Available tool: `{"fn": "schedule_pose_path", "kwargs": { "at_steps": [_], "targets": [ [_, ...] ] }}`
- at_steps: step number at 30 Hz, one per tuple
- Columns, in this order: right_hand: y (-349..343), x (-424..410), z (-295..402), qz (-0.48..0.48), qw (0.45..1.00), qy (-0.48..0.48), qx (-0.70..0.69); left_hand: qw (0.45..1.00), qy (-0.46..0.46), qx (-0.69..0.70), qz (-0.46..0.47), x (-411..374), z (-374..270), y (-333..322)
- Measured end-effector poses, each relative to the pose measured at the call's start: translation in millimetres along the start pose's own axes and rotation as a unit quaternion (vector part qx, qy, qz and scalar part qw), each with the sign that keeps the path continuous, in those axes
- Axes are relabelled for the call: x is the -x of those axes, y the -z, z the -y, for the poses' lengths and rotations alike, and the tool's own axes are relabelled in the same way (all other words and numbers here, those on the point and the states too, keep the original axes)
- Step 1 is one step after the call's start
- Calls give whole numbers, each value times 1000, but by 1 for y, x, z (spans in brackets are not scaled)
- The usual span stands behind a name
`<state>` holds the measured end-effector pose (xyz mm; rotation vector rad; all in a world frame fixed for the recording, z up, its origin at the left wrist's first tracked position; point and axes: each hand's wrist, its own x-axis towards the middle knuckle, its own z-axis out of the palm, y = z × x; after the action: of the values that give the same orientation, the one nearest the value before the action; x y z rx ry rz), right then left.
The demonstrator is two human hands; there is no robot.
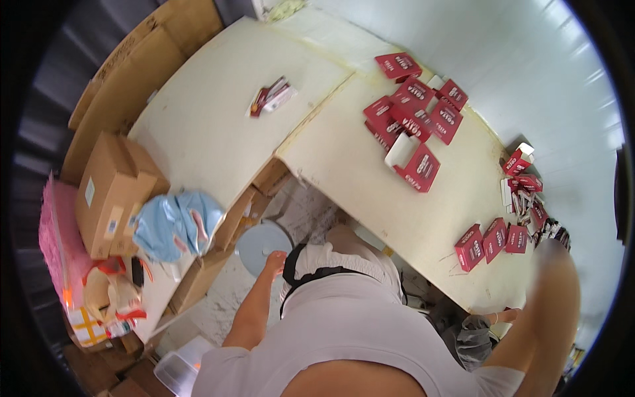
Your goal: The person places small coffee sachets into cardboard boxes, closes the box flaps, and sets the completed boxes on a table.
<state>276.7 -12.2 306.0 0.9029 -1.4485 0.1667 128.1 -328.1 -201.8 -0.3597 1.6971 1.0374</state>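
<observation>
My left hand (276, 261) hangs low beside my shorts (317, 258), close to their black trim. It appears over the edge of a round grey-blue stool top or lid (263, 246); its fingers are too small to read. My right arm (550, 297) is raised and bent at the blurred right side, and its hand is out of view. Past that elbow lie several slim stick sachets (526, 206) in a heap. Three closed red Costa cartons (469, 249) stand near the table's front edge. An open red carton (421, 166) lies nearer the middle, its white inside showing.
More red cartons (414, 94) are piled by the wall. A few sachets (272, 97) lie on the left table (213, 94). Cardboard boxes (111, 193), blue cloth (173, 226) and pink fluffy material (64, 233) crowd the left. Another person's hand (508, 315) shows at lower right.
</observation>
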Motion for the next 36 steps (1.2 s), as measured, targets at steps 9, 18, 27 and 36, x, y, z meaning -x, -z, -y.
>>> {"fn": "schedule_pose_path", "kwargs": {
  "at_steps": [9, 18, 27, 36],
  "targets": [
    [96, 35, -24, -20, 965, -147, 215, 991, -130, -19, 7, 38, -171, -74],
    [115, -21, -8, 37, 878, -267, 396, 938, -180, -249, 164, 2, -281, -134],
    [120, -25, -25, 117, 846, -493, 166, 878, -174, -365, 258, -19, -316, -161],
    [233, 121, -8, 322, 608, -608, 397, 934, -87, -315, 145, -25, -309, -150]
  ]
}}
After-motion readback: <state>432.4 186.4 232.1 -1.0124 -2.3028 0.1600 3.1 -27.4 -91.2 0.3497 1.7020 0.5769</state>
